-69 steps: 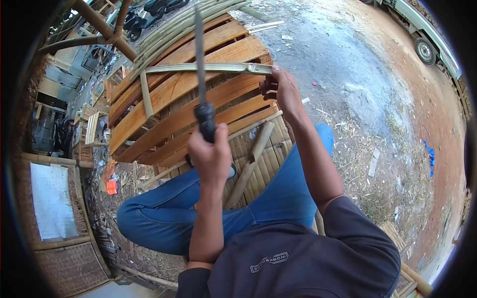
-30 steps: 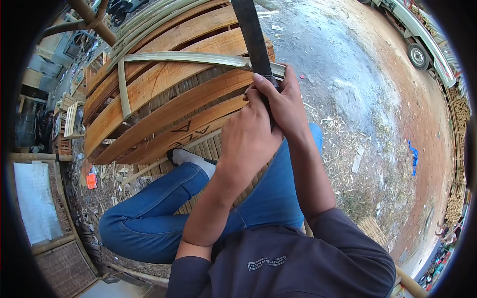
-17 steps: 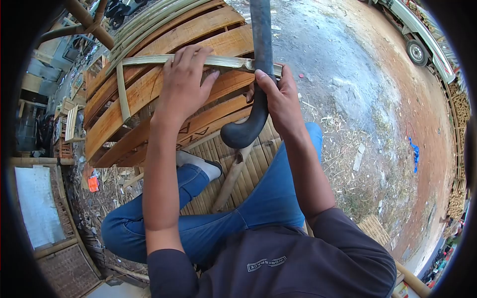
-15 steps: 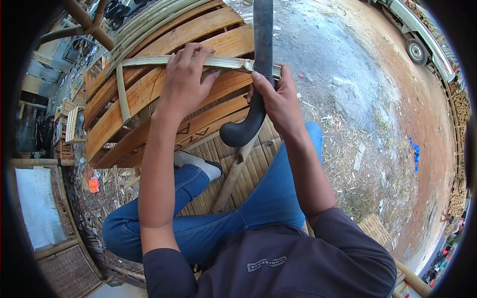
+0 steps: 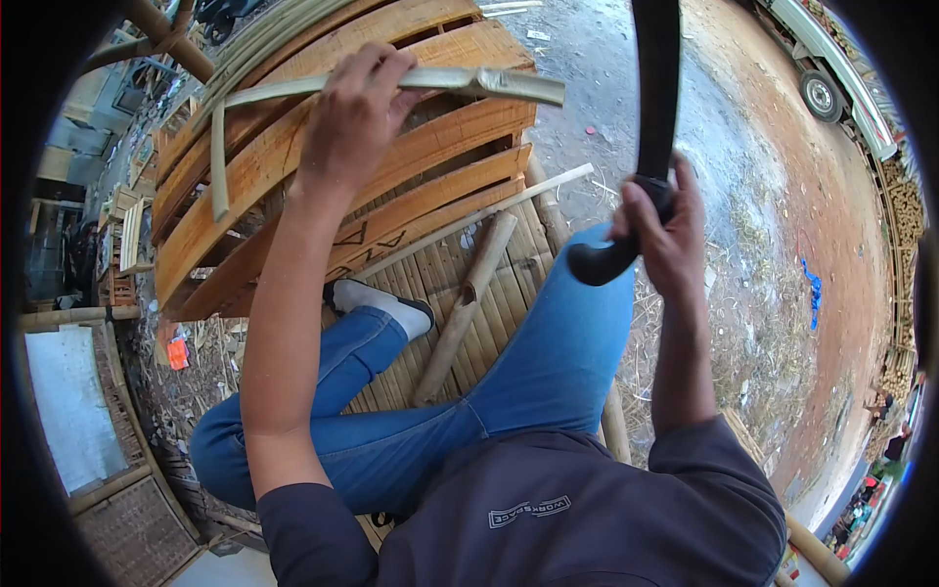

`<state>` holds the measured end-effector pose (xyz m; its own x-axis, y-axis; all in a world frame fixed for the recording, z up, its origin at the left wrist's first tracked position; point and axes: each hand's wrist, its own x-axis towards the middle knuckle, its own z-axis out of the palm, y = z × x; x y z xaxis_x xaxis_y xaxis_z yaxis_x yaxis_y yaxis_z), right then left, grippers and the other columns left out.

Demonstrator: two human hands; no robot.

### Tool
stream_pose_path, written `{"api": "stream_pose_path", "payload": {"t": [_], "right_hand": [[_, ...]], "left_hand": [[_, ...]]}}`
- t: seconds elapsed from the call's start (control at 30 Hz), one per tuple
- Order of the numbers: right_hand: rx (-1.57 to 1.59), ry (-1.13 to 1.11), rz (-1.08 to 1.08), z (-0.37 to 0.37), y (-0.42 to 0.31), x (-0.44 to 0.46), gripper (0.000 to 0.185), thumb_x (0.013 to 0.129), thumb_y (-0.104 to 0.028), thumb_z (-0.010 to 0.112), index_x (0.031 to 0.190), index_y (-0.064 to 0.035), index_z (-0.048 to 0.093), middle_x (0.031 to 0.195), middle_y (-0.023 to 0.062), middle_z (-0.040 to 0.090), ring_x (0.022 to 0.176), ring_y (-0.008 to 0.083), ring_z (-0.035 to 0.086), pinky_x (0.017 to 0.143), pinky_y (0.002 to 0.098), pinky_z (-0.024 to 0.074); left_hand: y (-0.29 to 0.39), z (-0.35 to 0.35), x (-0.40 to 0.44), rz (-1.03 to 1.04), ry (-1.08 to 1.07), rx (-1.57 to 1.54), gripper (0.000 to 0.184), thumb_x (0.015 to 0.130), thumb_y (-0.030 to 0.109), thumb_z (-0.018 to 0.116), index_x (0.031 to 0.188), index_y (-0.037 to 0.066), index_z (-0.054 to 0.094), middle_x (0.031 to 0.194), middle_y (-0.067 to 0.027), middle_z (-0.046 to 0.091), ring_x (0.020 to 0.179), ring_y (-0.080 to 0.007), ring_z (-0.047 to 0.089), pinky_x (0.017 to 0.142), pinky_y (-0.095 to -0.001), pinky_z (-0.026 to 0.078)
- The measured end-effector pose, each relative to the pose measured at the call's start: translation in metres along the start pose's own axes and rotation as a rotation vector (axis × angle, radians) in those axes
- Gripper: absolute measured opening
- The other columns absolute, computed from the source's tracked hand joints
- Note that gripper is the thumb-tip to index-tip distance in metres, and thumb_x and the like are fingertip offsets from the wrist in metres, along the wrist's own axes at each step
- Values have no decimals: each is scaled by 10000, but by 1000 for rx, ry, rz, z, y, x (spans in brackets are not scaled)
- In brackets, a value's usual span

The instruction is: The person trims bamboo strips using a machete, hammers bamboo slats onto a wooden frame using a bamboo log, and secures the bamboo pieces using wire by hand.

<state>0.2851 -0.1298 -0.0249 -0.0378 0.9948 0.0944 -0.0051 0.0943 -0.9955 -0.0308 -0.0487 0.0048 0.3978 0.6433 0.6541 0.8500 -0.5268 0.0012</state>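
Note:
My left hand (image 5: 354,122) is closed around a split bamboo strip (image 5: 445,78), its fingers wrapped over the top. The strip lies level across a slatted wooden crate (image 5: 284,176), and its right end, with a notch near the node, juts out past the crate's side. A thin piece (image 5: 219,161) hangs down from the strip's left end. In my right hand (image 5: 667,225) is a machete (image 5: 657,93), gripped by its black curved handle. Its dark blade points upward, apart from the strip and to the right of it.
Several more bamboo strips (image 5: 279,44) lie on top of the crate. A bamboo pole (image 5: 460,323) with a cut hollow rests on the slatted bamboo platform (image 5: 509,284) beside my legs. Shavings litter the ground at right. A truck (image 5: 831,68) stands at the upper right.
My right hand has carried the machete off to the right, away from the strip it touched before. The strip's right end now shows fully. My left hand has shifted slightly upward in view.

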Motion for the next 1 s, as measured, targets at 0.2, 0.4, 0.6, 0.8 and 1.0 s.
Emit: {"api": "stream_pose_path", "payload": {"t": [0.2, 0.4, 0.6, 0.8, 1.0], "right_hand": [[-195, 110, 84, -79, -30, 1, 512, 1025, -179, 541, 1482, -77, 334, 788, -3, 516, 488, -8, 392, 392, 165, 297], [71, -159, 387, -131, -76, 7, 576, 995, -297, 525, 1507, -90, 361, 909, 67, 553, 404, 0, 336, 313, 147, 215], [235, -469, 573, -138, -96, 37, 587, 1005, -256, 520, 1526, -89, 307, 907, 152, 561, 363, 4, 303, 248, 150, 228], [344, -555, 647, -146, -82, 55, 587, 1034, -259, 469, 1541, -76, 237, 782, 144, 468, 353, 11, 290, 231, 162, 247], [433, -702, 762, -137, -75, 67, 637, 1060, -270, 406, 1555, -34, 84, 716, 105, 444, 348, 16, 293, 234, 162, 254]], "left_hand": [[-9, -8, 7, 77, 83, -66, 230, 886, 173, 696, 1080, 60, 646, 1006, -98, 644, 924, -313, 656, 764, -415, 547], [-2, -14, 17, 87, 117, -34, 144, 834, 32, 740, 948, -16, 667, 878, -80, 612, 806, -229, 643, 642, -356, 507], [-9, -15, 19, 79, 151, -126, 178, 839, 51, 743, 986, -25, 676, 873, -98, 623, 780, -234, 645, 653, -364, 515], [-10, -9, 12, 137, 150, -124, 184, 825, 49, 752, 981, -18, 679, 867, -101, 624, 787, -248, 648, 657, -368, 509], [-13, -4, 9, 163, 158, -152, 189, 817, 51, 759, 978, -13, 683, 867, -108, 619, 788, -260, 648, 670, -375, 512]]}}
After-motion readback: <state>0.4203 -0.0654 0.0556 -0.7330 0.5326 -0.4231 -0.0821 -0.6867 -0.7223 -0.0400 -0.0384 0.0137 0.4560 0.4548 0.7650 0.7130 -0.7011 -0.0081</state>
